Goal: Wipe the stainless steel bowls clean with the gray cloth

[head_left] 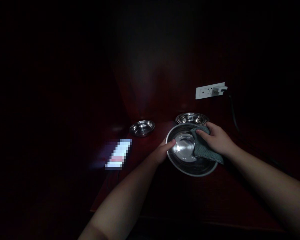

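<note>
A shiny steel bowl is held up, its inside tilted toward me. My left hand grips its left rim, thumb on the inner side and fingers hidden behind. On the right rim, my right hand clasps a grey-green cloth that drapes over the edge into the bowl. Just behind the held bowl sits a stack of shallow steel bowls, partly covered by it. Another small steel bowl rests on the table to the left.
A lit phone-like screen, pixelated, lies left on the dark red table. A white wall socket at the back right has a plug with a dark cable hanging down. The surroundings are very dark.
</note>
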The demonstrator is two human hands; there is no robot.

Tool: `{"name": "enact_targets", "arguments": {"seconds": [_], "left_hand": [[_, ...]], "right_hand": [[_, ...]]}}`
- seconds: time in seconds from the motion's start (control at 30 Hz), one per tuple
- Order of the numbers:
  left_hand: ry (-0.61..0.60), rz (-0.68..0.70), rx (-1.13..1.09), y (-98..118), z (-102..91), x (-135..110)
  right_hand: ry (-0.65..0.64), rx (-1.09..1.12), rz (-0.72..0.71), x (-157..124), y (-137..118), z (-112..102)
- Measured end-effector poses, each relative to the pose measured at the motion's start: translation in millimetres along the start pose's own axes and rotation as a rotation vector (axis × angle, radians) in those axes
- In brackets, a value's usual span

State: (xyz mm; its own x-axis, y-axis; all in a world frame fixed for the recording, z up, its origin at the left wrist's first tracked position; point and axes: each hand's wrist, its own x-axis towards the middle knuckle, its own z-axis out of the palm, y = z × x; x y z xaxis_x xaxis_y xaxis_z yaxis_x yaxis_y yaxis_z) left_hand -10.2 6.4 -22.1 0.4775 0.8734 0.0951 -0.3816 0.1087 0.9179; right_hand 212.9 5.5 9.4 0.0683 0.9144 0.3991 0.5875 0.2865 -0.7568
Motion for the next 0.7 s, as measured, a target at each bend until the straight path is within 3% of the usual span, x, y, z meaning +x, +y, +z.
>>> {"name": "enact_targets", "arguments": {"seconds": [0.7], "left_hand": [[-0.025, 0.020, 0.012, 6.0, 7.3, -1.1]], "right_hand": [[-0.003, 0.007, -0.017, -0.5, -1.7, -1.4]]}}
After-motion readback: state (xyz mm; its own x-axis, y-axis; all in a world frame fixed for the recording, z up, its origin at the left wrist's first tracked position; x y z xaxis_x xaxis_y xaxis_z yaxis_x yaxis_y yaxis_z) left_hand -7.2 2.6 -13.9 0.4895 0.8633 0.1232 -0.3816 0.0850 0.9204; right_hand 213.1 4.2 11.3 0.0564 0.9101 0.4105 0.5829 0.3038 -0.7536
